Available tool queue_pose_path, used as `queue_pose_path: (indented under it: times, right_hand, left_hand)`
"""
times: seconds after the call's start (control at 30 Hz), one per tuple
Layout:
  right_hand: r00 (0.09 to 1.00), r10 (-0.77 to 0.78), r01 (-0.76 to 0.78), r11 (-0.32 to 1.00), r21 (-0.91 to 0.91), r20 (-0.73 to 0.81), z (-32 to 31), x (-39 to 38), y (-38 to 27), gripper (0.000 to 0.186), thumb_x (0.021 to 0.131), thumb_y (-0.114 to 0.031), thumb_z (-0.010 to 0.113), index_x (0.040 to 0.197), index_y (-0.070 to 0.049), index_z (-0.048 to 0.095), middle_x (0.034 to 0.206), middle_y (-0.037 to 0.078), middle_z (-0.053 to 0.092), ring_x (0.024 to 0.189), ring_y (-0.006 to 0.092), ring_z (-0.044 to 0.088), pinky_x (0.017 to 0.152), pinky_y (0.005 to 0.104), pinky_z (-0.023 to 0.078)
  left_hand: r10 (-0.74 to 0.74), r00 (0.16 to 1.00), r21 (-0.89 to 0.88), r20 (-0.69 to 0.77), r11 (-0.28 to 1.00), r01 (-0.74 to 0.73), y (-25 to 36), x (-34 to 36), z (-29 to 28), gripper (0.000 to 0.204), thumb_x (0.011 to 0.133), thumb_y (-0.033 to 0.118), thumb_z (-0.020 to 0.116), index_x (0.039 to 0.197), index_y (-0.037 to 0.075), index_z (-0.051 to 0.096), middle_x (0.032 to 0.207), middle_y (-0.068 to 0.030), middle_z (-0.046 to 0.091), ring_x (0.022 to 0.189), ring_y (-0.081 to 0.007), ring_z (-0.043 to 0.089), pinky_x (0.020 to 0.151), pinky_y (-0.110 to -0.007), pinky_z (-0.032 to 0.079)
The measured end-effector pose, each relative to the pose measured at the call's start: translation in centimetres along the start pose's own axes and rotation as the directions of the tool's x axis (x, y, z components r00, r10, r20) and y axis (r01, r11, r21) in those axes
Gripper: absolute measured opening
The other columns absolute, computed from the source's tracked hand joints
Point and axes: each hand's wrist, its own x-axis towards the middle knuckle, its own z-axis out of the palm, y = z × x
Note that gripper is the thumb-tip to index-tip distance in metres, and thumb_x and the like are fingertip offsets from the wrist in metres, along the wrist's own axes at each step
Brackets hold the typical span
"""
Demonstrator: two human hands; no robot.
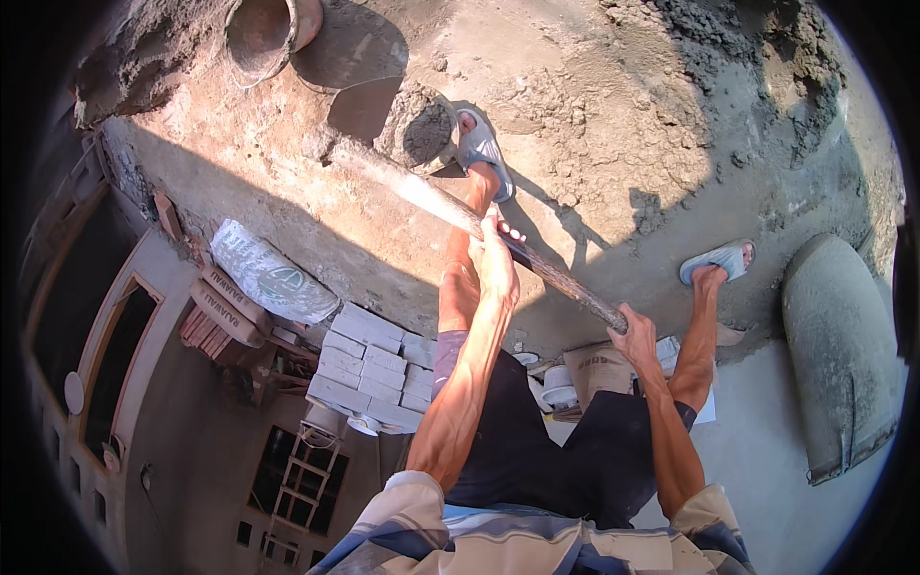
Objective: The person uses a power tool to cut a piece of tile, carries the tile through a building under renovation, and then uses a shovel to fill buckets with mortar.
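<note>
My left hand is wrapped round the middle of a long wooden handle, which slants from upper left to lower right. My right hand grips the lower right end of the same handle. It belongs to what looks like a hoe; its far end is caked with wet mortar, and a flat, dull blade shows just beyond it. Right beside the blade is a bucket with grey mortar in it, close to my left foot in a grey sandal.
Another mortar-stained bucket stands at the upper left. Wet mortar is heaped at the upper right. A grey metal, wheelbarrow-like tray lies at the right. White blocks, a white sack and brown bags are at the left.
</note>
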Motion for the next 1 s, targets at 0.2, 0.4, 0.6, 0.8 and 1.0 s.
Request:
queue_pose_path:
  times: [0.2,0.4,0.6,0.8,1.0]
  right_hand:
    - [0.971,0.101,-0.068,0.985,0.157,-0.217,-0.8,-6.0,-8.2,0.026,0.082,-0.010,0.078,0.103,-0.005,0.064,0.075,0.020,0.067,0.067,0.0406,0.068,0.065,0.0475,0.052]
    - [0.927,0.309,-0.266,0.941,0.209,-0.213,-8.2,0.5,-11.9,0.021,0.090,-0.011,0.075,0.100,0.000,0.060,0.067,0.009,0.059,0.057,0.0203,0.057,0.057,0.0379,0.046]
    - [0.778,0.596,-0.484,0.770,0.415,-0.199,-9.6,2.4,-14.6,0.015,0.092,-0.010,0.072,0.097,-0.001,0.060,0.066,0.001,0.057,0.050,0.0130,0.055,0.050,0.0317,0.043]
    - [0.837,0.547,-0.428,0.655,0.622,0.000,-6.1,5.7,-18.5,0.014,0.094,-0.005,0.071,0.098,-0.003,0.058,0.067,0.001,0.057,0.046,0.0091,0.053,0.043,0.0267,0.041]
    - [0.815,0.578,-0.469,0.633,0.616,0.027,-10.1,5.4,-20.1,0.020,0.095,-0.007,0.077,0.098,-0.003,0.058,0.071,0.000,0.057,0.048,0.0067,0.051,0.042,0.0256,0.040]
  left_hand:
    - [0.066,0.949,0.128,0.309,0.986,-0.110,15.3,4.6,3.4,0.097,0.107,0.076,0.033,0.160,-0.005,0.033,0.159,-0.0235,0.048,0.142,-0.0345,0.052,0.117,-0.046,0.043]
    - [0.199,0.976,-0.207,0.085,0.962,-0.178,34.4,30.3,3.1,0.091,0.110,0.062,0.041,0.166,-0.001,0.007,0.163,-0.0291,0.039,0.144,-0.0444,0.051,0.115,-0.060,0.050]
    - [0.231,0.971,-0.194,0.053,0.957,-0.217,41.3,45.0,5.3,0.048,0.108,0.013,0.037,0.153,0.000,0.050,0.157,-0.0223,0.052,0.142,-0.0461,0.051,0.114,-0.071,0.048]
    - [0.372,0.928,-0.184,0.031,0.915,-0.360,48.9,53.1,-2.5,0.033,0.112,0.007,0.044,0.136,-0.012,0.056,0.139,-0.0271,0.062,0.118,-0.0418,0.067,0.098,-0.052,0.066]
    - [0.411,0.862,0.046,-0.295,0.908,-0.417,25.1,32.2,11.9,0.040,0.102,0.001,0.063,0.132,-0.016,0.043,0.128,-0.0285,0.063,0.111,-0.0362,0.069,0.093,-0.054,0.066]
